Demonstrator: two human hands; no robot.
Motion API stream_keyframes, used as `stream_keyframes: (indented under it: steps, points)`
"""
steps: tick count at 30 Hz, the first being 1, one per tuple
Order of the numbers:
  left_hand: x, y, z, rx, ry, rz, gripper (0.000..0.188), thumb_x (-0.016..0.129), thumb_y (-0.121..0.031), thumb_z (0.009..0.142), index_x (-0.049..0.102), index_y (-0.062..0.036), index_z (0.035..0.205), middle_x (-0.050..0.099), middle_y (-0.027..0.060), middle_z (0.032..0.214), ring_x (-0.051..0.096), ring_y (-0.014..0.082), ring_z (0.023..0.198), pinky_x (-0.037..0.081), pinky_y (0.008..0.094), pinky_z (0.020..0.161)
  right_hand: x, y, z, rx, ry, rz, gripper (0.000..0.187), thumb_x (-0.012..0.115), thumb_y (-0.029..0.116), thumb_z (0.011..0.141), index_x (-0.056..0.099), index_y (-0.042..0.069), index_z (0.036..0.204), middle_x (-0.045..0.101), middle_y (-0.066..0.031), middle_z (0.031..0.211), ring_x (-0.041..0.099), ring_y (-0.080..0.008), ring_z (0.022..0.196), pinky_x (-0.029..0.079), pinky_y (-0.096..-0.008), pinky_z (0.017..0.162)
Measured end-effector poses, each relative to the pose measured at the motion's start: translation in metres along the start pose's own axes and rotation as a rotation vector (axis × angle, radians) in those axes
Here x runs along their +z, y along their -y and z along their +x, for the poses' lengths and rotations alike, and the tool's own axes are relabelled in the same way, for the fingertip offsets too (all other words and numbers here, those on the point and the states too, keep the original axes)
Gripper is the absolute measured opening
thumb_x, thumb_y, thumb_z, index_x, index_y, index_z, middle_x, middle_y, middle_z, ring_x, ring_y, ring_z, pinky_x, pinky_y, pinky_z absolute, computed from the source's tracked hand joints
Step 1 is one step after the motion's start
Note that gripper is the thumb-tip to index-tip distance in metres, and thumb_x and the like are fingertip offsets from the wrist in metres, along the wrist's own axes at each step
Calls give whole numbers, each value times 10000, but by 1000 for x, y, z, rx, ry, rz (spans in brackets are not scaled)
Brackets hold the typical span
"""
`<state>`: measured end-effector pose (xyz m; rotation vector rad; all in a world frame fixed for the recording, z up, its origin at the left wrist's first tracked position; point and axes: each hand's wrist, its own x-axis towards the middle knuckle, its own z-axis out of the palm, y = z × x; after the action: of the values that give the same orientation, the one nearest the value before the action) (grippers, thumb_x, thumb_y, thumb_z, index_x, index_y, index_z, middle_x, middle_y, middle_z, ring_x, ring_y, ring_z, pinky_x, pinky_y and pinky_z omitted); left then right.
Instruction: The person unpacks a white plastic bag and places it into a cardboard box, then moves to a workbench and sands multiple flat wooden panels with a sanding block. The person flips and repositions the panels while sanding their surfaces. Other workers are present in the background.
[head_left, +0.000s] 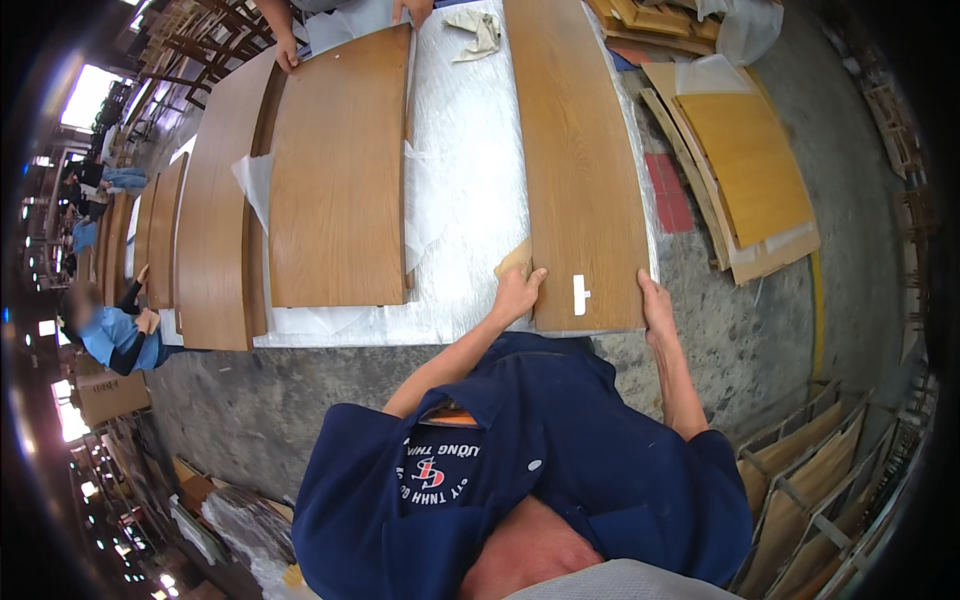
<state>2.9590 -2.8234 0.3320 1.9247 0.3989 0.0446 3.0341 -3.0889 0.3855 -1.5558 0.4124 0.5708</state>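
Panel (585, 170) lies on the right of the wrapped worktop (465, 150) in my head view, left hand (520, 292) and right hand (657, 308) curled around its opposite edges. Steadying seems the step — the next move calls for even grip.

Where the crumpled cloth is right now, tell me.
The cloth lies at the top middle of the head view, on the shiny wrapped table, just left of the long brown board that the left hand and right hand touch.

left grip (519, 292): clasped | right grip (658, 310): clasped | forearms (445, 367): bare, reaching forward
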Motion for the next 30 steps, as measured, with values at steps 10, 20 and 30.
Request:
stream_keyframes:
  steps: [10,20,30]
  points:
    - [40,-15,14,152,152,87,326,561,-230,943,625,83,1008,645,289,948,622,435,901,481,463,795,-18,47,-74,-255,-267,-374,411,678,315,905,638,-61,1067,672,-94,934,606,-131,863,486,-292,770]
    - [-14,-102,21,301,-8,-199,336,505,-186,1000,577,17,1259,663,199,1066,657,302,922,513,360,821,35,49,-129,-302,-466,-858,589,713,407,819,590,5,1231,684,-203,1066,669,-339,977,501,-413,851]
    - [-36,-84,-9,635,56,303,416,531,-32,918,494,-12,1332,567,219,1263,562,394,1148,474,433,952,42,39,-141,-458,-506,-935,580,704,369,840,565,54,1307,674,-182,1130,666,-325,1007,505,-405,880]
